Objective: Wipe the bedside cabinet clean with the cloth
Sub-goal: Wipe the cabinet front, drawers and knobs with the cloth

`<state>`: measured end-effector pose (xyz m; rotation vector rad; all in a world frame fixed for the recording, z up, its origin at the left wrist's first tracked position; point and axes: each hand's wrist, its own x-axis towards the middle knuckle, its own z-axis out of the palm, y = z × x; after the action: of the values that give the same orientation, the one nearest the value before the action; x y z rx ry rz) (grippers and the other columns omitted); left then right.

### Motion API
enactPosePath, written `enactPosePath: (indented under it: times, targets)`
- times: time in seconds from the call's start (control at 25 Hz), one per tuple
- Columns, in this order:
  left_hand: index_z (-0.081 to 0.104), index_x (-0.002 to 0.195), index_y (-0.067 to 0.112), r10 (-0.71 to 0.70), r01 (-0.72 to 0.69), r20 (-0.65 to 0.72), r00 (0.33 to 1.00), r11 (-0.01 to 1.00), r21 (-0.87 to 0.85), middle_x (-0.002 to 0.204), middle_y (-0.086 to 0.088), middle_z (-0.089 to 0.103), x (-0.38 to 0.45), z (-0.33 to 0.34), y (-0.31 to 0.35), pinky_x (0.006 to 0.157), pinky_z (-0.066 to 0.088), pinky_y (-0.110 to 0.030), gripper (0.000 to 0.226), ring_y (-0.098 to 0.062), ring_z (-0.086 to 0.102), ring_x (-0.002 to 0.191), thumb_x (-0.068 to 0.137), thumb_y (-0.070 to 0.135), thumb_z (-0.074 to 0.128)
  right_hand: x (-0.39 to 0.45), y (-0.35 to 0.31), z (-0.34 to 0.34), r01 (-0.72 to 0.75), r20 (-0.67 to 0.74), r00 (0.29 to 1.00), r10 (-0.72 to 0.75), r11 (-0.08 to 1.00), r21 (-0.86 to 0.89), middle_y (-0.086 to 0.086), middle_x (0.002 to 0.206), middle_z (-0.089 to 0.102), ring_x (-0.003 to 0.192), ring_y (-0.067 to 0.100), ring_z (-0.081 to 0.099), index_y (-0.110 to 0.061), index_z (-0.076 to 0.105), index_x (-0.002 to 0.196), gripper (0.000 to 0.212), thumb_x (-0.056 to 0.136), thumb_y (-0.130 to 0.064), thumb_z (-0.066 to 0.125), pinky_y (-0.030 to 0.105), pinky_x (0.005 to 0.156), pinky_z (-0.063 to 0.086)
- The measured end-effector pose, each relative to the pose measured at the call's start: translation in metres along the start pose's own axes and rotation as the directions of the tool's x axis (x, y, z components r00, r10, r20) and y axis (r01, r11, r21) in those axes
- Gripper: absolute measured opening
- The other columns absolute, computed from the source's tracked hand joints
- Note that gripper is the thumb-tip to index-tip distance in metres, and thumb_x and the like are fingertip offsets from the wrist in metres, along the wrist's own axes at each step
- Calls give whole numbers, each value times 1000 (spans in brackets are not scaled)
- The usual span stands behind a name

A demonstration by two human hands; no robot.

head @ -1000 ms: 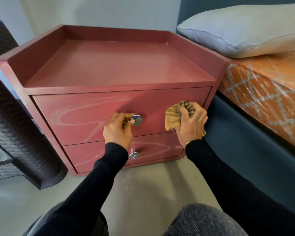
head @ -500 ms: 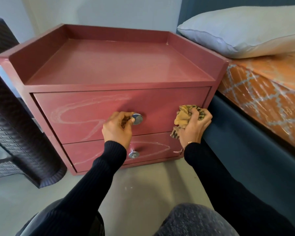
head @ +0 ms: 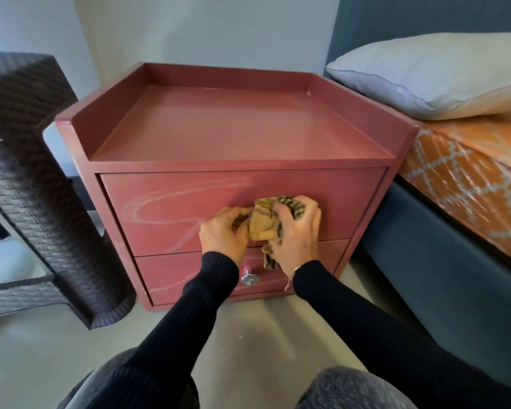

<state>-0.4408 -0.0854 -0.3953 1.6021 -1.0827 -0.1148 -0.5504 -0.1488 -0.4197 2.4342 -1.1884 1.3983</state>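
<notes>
Cloth (head: 264,221) now mid-drawer, bunched, between both hands.

The right hand (head: 297,231) has travelled leftward from the right end of the upper drawer front (head: 171,214) to its middle, carrying the bunched cloth (head: 264,221) with it. The cloth now covers the upper knob, which was exposed a second ago. The left hand (head: 223,233), previously gripping that knob alone, now meets the cloth; its fingers appear to pinch the fabric, though the bundle hides the contact. Both hands now touch.
</notes>
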Motion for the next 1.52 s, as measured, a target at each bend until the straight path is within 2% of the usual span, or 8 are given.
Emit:
enactPosePath:
  times: [0.2,0.36,0.56,0.8,0.96,1.2,1.36,1.52]
  targets:
    - [73,89,4,-34,40,66,997,994,-102,80,-5,71,1,-6,-3,61,44,2,13,7,56,57,79,1,66,-24,19,-9,43,186,982,-15,988,-146,11,108,34,77,40,55,-4,60,83,48,40,-1,83,44,62,56]
    - [70,92,12,-76,71,-34,996,989,-127,73,8,64,3,-11,-1,60,50,-14,18,12,55,55,83,25,61,18,-5,-27,-344,-88,929,359,928,146,26,109,39,91,36,48,4,54,96,40,58,10,66,46,85,50]
    - [43,108,11,416,-426,-234,879,905,9,107,-8,47,-4,-15,-4,74,45,-25,47,-12,48,93,86,53,38,60,-79,-42,-699,204,704,681,612,370,8,124,25,103,17,26,-10,38,115,48,77,-22,65,37,101,34]
    - [43,118,16,609,-531,-155,778,769,357,128,-7,35,-4,7,-5,82,44,-42,54,-33,41,110,72,42,56,64,-96,-66,-571,423,820,386,612,547,1,101,45,102,17,47,-31,48,72,34,100,-39,31,32,95,38]
    - [42,123,29,735,-507,3,678,465,726,134,11,35,3,6,-7,76,48,-48,57,-34,36,109,68,21,54,79,-57,-59,-111,-96,988,120,989,95,8,85,60,86,29,51,-12,67,80,36,91,-24,35,29,75,31]
    - [66,110,33,785,-507,74,615,321,800,118,17,65,18,-10,-18,70,30,-36,46,-29,40,99,76,13,42,93,-26,-24,206,-126,971,-203,979,4,13,77,59,68,31,53,-1,63,78,27,89,-11,40,37,62,39]
    - [56,115,35,736,-347,-79,672,407,845,126,20,52,13,-36,-46,68,27,-34,55,-29,40,97,66,11,46,85,-13,-24,306,-116,945,-307,952,-24,13,84,63,72,31,57,0,67,88,25,89,-9,43,38,64,44]
    - [60,115,34,739,-431,1,674,391,813,124,21,56,11,2,-27,71,47,-44,51,-26,38,99,82,7,31,84,-16,-21,298,-155,940,-304,953,-60,14,84,64,72,32,58,1,68,89,25,87,-8,45,34,67,39]
